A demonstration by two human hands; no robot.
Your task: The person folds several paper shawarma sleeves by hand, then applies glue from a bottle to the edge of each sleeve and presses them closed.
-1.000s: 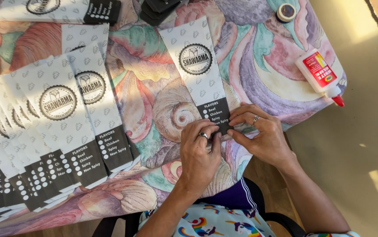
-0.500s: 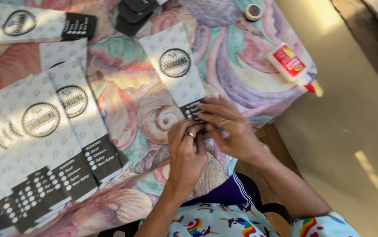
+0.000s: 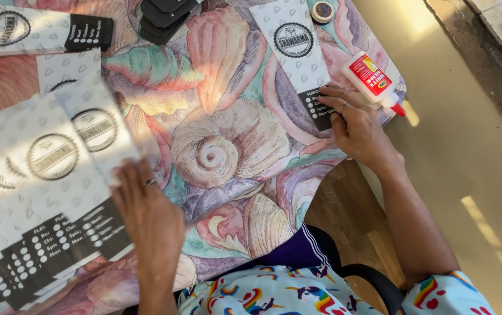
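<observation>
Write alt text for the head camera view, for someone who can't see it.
Seen from above, a person's right hand presses on the dark end of a single white paper sleeve on a seashell-patterned tablecloth, while the left hand rests on a fanned stack of matching sleeves. A white glue bottle with a red tip lies beside the right hand.

Single view, head-worn camera, looks steeply down from above seated person. Close range: table with patterned cloth fills left and centre, floor along right edge, own lap at bottom. Left hand and right hand both in frame.
</observation>
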